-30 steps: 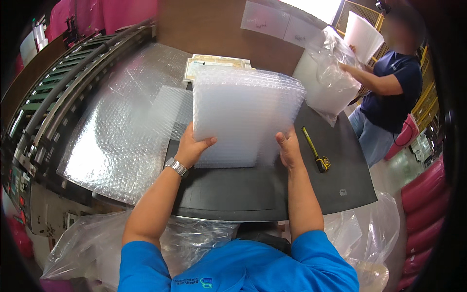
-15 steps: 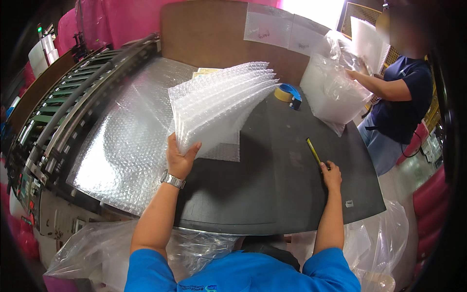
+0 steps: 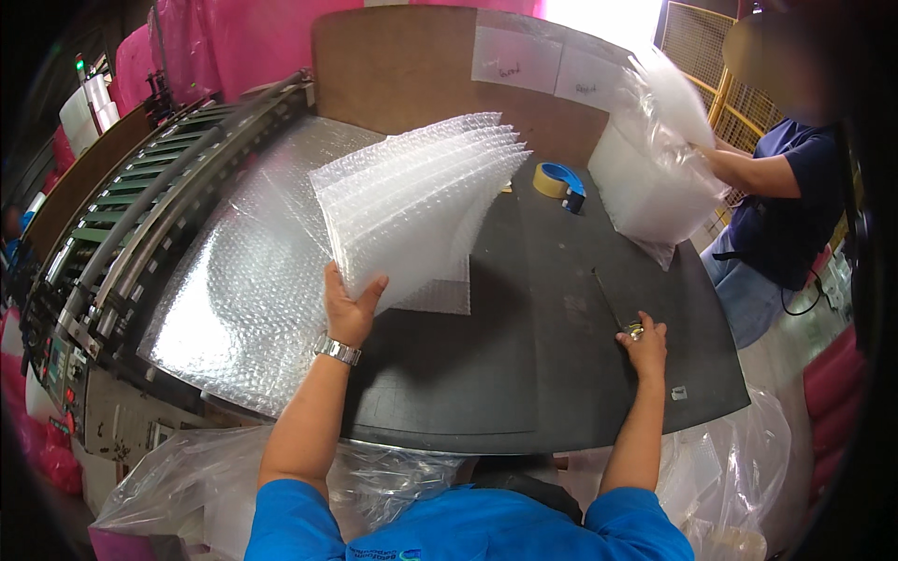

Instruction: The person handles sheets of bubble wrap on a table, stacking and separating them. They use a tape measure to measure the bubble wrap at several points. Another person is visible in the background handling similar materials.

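Work area viewed from above. A dark counter (image 3: 449, 402) occupied the centre, its edges bowed by the lens; a brown upright panel (image 3: 402, 70) stood along the far side, with two pale handwritten sheets (image 3: 513, 47) fixed to its upper right. To the left ran a conveyor (image 3: 150, 166) with green rollers, a control box (image 3: 65, 369) with red buttons at its near end. Pink material (image 3: 253, 47) formed the backdrop at upper left. White light (image 3: 599, 17) — window or lamp, indistinguishable — glared above the panel. At right stood a yellow-framed mesh fence (image 3: 695, 42); nearer, greyish floor (image 3: 778, 351) separated the counter from pink bundles (image 3: 832, 411).
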`<move>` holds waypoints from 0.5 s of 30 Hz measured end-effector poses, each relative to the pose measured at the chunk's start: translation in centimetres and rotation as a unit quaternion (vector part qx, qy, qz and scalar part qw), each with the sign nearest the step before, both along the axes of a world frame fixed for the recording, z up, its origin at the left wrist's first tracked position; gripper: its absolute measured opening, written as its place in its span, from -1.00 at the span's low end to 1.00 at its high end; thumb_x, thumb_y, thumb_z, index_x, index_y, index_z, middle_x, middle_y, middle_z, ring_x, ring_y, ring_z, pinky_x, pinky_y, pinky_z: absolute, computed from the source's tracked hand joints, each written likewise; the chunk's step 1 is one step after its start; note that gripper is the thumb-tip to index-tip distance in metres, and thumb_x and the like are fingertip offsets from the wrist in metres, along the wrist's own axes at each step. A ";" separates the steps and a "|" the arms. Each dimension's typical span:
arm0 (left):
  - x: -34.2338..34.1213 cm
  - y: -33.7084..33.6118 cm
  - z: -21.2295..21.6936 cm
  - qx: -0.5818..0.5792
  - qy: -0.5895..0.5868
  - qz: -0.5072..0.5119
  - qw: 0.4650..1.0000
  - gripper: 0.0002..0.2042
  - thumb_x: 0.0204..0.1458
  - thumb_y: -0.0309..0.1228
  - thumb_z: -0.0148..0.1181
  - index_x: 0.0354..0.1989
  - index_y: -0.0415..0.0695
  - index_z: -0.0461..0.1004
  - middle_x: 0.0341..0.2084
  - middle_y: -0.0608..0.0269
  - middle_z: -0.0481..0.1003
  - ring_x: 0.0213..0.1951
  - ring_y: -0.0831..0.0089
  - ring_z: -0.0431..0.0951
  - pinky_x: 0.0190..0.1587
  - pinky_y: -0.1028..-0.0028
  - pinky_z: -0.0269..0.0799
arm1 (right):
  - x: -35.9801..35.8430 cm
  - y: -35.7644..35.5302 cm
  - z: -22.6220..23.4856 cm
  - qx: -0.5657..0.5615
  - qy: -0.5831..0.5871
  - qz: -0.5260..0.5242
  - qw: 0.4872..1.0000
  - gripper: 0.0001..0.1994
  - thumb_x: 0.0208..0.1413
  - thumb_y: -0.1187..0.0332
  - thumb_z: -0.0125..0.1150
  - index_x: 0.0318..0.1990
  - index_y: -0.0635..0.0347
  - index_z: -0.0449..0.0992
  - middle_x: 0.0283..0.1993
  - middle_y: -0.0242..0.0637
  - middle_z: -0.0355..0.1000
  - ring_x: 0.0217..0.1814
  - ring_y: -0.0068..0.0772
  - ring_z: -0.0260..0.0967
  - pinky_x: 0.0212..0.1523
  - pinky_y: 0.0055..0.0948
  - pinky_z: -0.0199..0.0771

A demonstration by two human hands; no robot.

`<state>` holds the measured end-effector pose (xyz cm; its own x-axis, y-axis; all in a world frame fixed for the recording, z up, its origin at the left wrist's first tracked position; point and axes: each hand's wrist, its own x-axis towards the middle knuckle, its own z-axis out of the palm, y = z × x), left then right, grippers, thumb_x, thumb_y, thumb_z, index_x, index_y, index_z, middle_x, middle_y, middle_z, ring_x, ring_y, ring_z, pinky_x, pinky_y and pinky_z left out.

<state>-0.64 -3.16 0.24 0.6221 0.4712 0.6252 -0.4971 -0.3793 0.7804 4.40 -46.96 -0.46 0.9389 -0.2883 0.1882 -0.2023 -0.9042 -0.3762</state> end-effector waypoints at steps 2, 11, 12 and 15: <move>0.0 0.0 0.0 0.005 0.002 0.003 1.000 -0.55 -0.19 -0.35 0.28 -0.15 -0.20 0.20 -0.32 0.15 0.39 -0.28 0.45 0.39 -0.23 0.48 0.33 | -0.3 0.2 -0.5 0.011 -0.056 0.036 0.998 -0.46 -0.21 0.19 0.27 0.01 -0.02 0.29 -0.08 -0.12 0.19 -0.01 -0.10 0.22 -0.06 -0.16 0.26; 0.2 0.2 -0.1 -0.006 0.000 -0.004 1.000 -0.53 -0.20 -0.34 0.29 -0.16 -0.21 0.20 -0.29 0.15 0.39 -0.26 0.43 0.39 -0.20 0.47 0.32 | -1.5 2.5 0.4 0.033 -0.056 0.127 0.990 -0.56 -0.18 0.53 0.11 -0.05 0.12 0.22 -0.10 -0.11 0.21 -0.04 -0.07 0.23 -0.06 -0.26 0.26; 0.1 -0.1 0.2 -0.025 -0.010 -0.019 0.999 -0.52 -0.20 -0.33 0.29 -0.15 -0.22 0.20 -0.28 0.15 0.38 -0.25 0.42 0.39 -0.19 0.46 0.32 | -1.4 2.3 0.4 0.077 -0.095 0.160 0.980 -0.57 -0.17 0.54 0.09 -0.05 0.13 0.23 -0.11 -0.12 0.21 -0.04 -0.08 0.23 -0.05 -0.27 0.25; 0.2 -0.5 0.8 -0.059 -0.025 -0.042 0.997 -0.49 -0.20 -0.33 0.29 -0.10 -0.24 0.19 -0.23 0.15 0.37 -0.21 0.40 0.37 -0.15 0.44 0.31 | -0.8 4.8 4.0 0.124 -0.257 0.199 0.937 -0.60 -0.18 0.57 0.05 -0.08 0.16 0.27 -0.13 -0.15 0.23 -0.04 -0.13 0.21 -0.04 -0.31 0.23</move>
<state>-0.44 -3.64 1.05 0.6316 0.4910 0.6001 -0.5625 -0.2425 0.7905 3.65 -42.14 3.57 0.7844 -0.0291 0.6196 0.3984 -0.7419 -0.5393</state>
